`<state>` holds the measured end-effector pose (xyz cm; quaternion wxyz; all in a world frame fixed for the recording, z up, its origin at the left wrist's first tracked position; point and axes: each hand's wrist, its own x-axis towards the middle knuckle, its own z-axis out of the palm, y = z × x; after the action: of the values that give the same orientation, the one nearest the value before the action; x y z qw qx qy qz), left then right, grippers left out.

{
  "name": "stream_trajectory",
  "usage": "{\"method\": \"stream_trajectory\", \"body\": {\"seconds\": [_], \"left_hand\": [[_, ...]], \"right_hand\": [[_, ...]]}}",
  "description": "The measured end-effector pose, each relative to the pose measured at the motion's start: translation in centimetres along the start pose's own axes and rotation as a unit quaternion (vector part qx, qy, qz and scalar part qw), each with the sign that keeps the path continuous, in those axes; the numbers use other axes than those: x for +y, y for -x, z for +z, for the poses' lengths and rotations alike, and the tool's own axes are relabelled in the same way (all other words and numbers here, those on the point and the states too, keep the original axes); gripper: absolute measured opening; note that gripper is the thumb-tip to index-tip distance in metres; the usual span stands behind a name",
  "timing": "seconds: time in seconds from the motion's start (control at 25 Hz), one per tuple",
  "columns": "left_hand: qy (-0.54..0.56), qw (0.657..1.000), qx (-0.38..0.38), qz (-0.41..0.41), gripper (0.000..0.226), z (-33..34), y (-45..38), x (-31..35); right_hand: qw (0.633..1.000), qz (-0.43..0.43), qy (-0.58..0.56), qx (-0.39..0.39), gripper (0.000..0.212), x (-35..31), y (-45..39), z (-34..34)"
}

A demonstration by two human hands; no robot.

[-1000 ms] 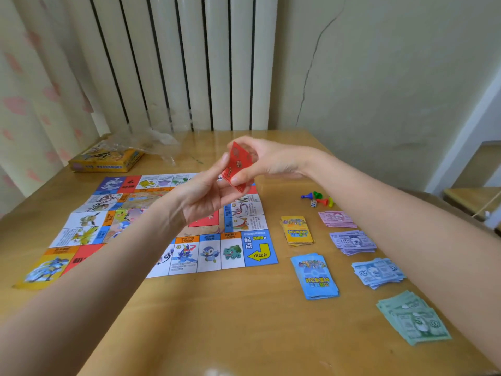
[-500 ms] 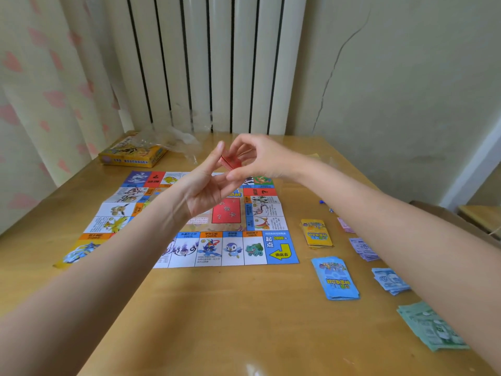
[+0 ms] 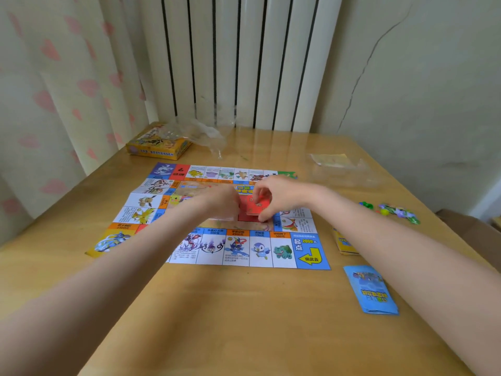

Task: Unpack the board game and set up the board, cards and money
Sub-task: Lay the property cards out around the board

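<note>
Your right hand [image 3: 273,198] pinches the red cards [image 3: 257,206] just above the board's [image 3: 244,248] red centre square; your left hand [image 3: 221,203] touches them, its grip blurred beyond telling, over the counter [image 3: 244,321].

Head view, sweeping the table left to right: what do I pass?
Yellow game box → crumpled clear plastic wrap → left hand → red cards, held over the game board → right hand → blue card deck → coloured game pieces.
</note>
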<state>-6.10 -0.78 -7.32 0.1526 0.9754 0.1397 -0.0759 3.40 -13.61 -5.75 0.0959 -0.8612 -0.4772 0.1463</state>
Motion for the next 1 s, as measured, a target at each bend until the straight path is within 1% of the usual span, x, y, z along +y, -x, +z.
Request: {"method": "stream_trajectory", "body": {"seconds": [0.04, 0.08, 0.12, 0.2, 0.28, 0.4, 0.52, 0.6, 0.64, 0.72, 0.76, 0.8, 0.88, 0.96, 1.0], "left_hand": [[-0.042, 0.999, -0.026, -0.007, 0.03, 0.3, 0.0, 0.1], [-0.075, 0.996, -0.038, -0.009, 0.031, 0.4, -0.1, 0.1], [-0.1, 0.994, -0.038, -0.006, 0.032, 0.4, -0.1, 0.3], [-0.116, 0.993, -0.025, 0.004, 0.033, 0.3, -0.3, 0.1], [-0.108, 0.994, -0.018, 0.02, 0.032, 0.1, -0.6, -0.2], [-0.097, 0.995, -0.007, 0.024, 0.03, 0.2, -1.1, -0.4], [-0.066, 0.997, 0.043, 0.024, 0.028, 0.0, -0.9, -0.2], [-0.069, 0.994, 0.078, 0.038, 0.03, -0.3, -0.6, 0.0], [-0.067, 0.993, 0.089, 0.048, 0.032, -0.5, -0.5, 0.2], [-0.049, 0.992, 0.098, 0.068, 0.032, -0.9, -0.2, 0.7], [-0.035, 0.992, 0.096, 0.079, 0.031, -1.0, -0.1, 1.1], [-0.022, 0.991, 0.093, 0.092, 0.03, -1.0, 0.0, 1.7], [0.0, 0.989, 0.089, 0.12, 0.03, -0.7, -0.1, 3.3], [0.026, 0.986, 0.082, 0.145, 0.032, -0.2, -0.2, 5.2], [0.038, 0.984, 0.075, 0.155, 0.033, 0.1, -0.3, 6.1]], "right_hand": [[1.0, -0.003, 0.004, -0.002, 0.033, -0.1, -0.3, 0.2], [1.0, -0.005, 0.008, -0.003, 0.033, -0.1, -0.6, 0.3], [1.0, -0.007, 0.015, -0.004, 0.035, -0.2, -0.8, 0.4], [1.0, -0.015, 0.025, -0.005, 0.039, -0.1, -1.0, 0.6], [0.999, -0.022, 0.023, -0.011, 0.041, -0.1, -0.9, 0.6], [1.0, -0.024, -0.002, -0.012, 0.038, 0.3, -0.7, 0.5], [1.0, -0.021, -0.015, -0.013, 0.03, 0.4, -1.0, 0.5], [0.999, -0.019, -0.025, 0.003, 0.022, 0.4, -1.1, 0.3], [0.998, -0.018, -0.048, 0.021, 0.018, 0.4, -0.9, -0.1], [0.994, -0.014, -0.101, 0.051, 0.014, 0.7, 0.1, -1.5], [0.993, -0.012, -0.106, 0.056, 0.014, 1.1, 0.8, -2.4], [0.994, -0.004, -0.094, 0.053, 0.015, 1.7, 1.7, -3.1], [0.999, 0.026, -0.03, 0.03, 0.016, 3.5, 3.7, -4.1], [0.996, 0.072, 0.049, -0.025, 0.022, 5.1, 5.8, -4.3], [0.99, 0.103, 0.074, -0.061, 0.032, 5.7, 6.8, -4.1]]}}
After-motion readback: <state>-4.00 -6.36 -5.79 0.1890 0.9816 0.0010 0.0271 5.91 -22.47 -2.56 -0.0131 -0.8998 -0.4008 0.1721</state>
